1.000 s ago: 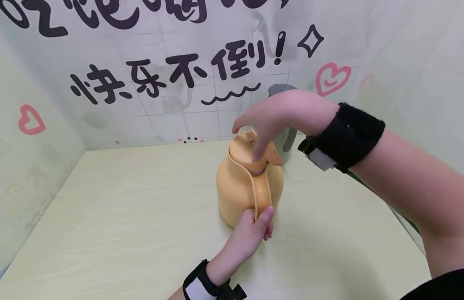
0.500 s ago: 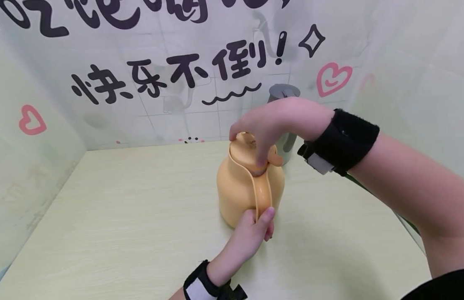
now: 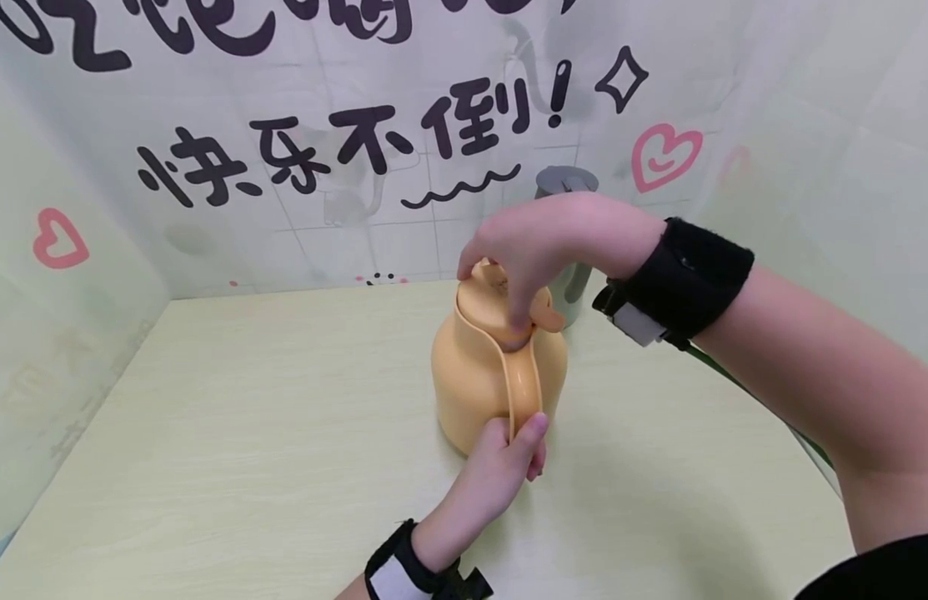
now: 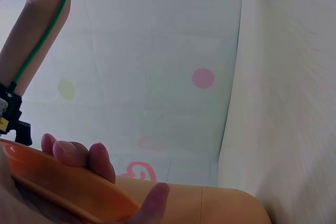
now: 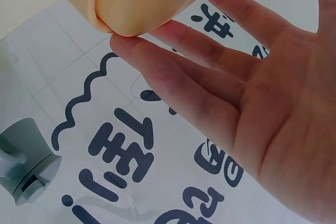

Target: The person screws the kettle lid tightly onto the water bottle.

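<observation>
A yellow-orange thermos jug (image 3: 467, 387) stands upright on the pale table, its handle towards me. My left hand (image 3: 501, 467) grips the handle (image 3: 525, 387) low down, thumb along its side; in the left wrist view its fingers (image 4: 102, 161) wrap over the handle's edge. From above, my right hand (image 3: 534, 246) spans the jug's round lid (image 3: 484, 302), thumb on the near side and fingers on the far side. In the right wrist view, the fingertips (image 5: 126, 45) meet the lid's rim. A tab (image 3: 548, 315) juts from the lid's right side.
Close behind the jug stands a grey-green jug (image 3: 567, 180), partly covered by my right hand. A white printed sheet (image 3: 343, 250) closes off the back of the table (image 3: 268, 433), and pale sheets hang at both sides.
Over the past second my right hand has come down slightly, its fingers settling about the lid. The left hand and the yellow-orange jug have stayed in place.
</observation>
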Demonstrator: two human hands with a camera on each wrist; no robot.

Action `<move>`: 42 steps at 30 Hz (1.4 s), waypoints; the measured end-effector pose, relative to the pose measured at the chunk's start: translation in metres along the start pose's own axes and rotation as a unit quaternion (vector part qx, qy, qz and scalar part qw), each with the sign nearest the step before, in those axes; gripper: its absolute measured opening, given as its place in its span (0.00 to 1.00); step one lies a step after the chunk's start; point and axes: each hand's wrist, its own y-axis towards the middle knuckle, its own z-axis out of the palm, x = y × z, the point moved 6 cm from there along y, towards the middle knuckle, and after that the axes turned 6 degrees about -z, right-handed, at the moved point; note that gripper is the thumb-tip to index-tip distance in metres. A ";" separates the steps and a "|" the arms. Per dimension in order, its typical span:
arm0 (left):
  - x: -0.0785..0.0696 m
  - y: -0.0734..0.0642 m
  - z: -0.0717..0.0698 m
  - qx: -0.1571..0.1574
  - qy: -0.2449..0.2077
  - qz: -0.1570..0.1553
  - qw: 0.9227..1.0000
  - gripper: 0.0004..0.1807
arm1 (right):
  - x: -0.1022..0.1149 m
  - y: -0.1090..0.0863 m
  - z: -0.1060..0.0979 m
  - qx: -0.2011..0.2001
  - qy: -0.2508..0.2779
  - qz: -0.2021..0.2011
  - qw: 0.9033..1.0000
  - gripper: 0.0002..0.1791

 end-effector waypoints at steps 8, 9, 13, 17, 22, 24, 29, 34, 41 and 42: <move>0.000 0.000 0.000 -0.002 -0.002 -0.001 1.000 0.30 | 0.000 0.000 0.000 -0.009 -0.003 0.002 1.000 0.41; 0.000 0.000 0.000 -0.002 -0.002 -0.001 1.000 0.30 | 0.000 0.001 0.000 -0.010 -0.004 0.002 1.000 0.41; 0.000 -0.001 0.000 -0.004 -0.001 -0.001 1.000 0.30 | 0.000 0.002 0.000 -0.018 -0.011 0.006 1.000 0.40; 0.000 -0.001 0.000 -0.004 0.001 0.002 1.000 0.30 | -0.001 0.003 0.001 -0.023 -0.019 0.015 0.999 0.40; 0.000 -0.001 0.000 -0.003 0.003 0.001 1.000 0.29 | -0.002 0.005 0.003 -0.026 -0.026 0.033 0.999 0.39; 0.000 -0.001 0.000 -0.002 0.002 0.000 1.000 0.29 | -0.003 0.005 0.004 -0.026 -0.027 0.039 0.999 0.38; -0.001 -0.001 0.000 -0.003 0.002 -0.001 1.000 0.29 | -0.003 0.006 0.005 -0.027 -0.028 0.051 0.998 0.38; -0.001 -0.001 0.000 -0.005 0.003 0.004 1.000 0.30 | -0.003 0.006 0.004 -0.031 -0.038 0.053 0.997 0.37; 0.000 0.000 -0.001 -0.003 0.004 0.006 1.000 0.31 | -0.004 0.008 0.006 -0.039 -0.042 0.061 0.996 0.32; 0.000 0.000 -0.001 -0.003 0.004 0.006 1.000 0.31 | -0.004 0.009 0.006 -0.040 -0.043 0.063 0.996 0.32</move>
